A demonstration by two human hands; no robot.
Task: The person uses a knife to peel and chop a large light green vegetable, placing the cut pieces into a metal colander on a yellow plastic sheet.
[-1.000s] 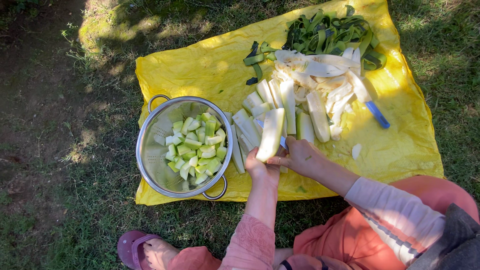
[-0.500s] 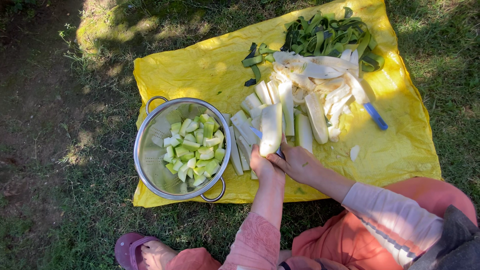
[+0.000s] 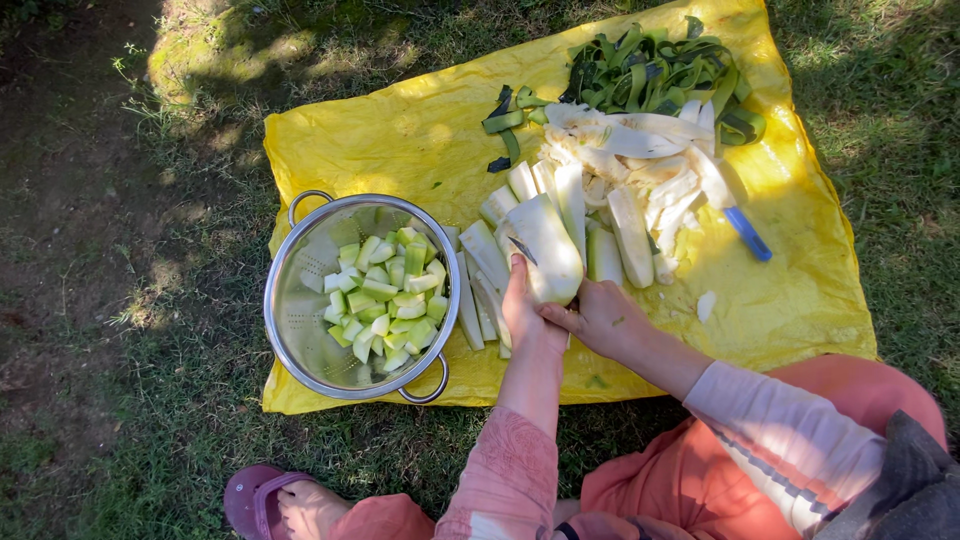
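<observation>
Left hand (image 3: pixel 528 315) fingers grip one peeled squash piece (image 3: pixel 547 258) above the yellow sheet (image 3: pixel 400 140); right hand (image 3: pixel 603 315) closed on a knife (image 3: pixel 522 250) against it. One steel colander (image 3: pixel 300 300) of cubes beside. One blue-handled peeler (image 3: pixel 748 233).

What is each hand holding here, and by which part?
The left hand holds a peeled pale squash piece by its near, lower end. The right hand grips a knife by the handle, mostly hidden; only the blade tip shows across the piece.
</observation>
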